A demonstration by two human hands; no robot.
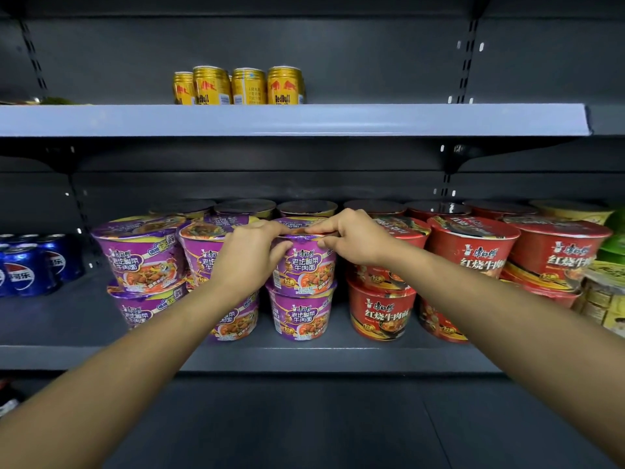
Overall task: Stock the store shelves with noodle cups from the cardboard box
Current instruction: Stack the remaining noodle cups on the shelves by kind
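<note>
A purple noodle cup (pixel 304 265) stands on top of another purple cup (pixel 302 316) at the middle of the dark shelf (pixel 304 358). My left hand (pixel 248 255) grips its left side, fingers over the lid rim and thumb on the wall. My right hand (pixel 351 238) grips its right side the same way. More purple cups (pixel 142 255) are stacked in twos to the left, and red cups (pixel 470 248) in twos to the right. The cardboard box is out of view.
Blue Pepsi cans (pixel 23 269) stand at the shelf's left end. Gold Red Bull cans (pixel 247 86) sit on the upper shelf (pixel 304 120). Yellow and green packets (pixel 605 289) crowd the right end. Further cups line the back row.
</note>
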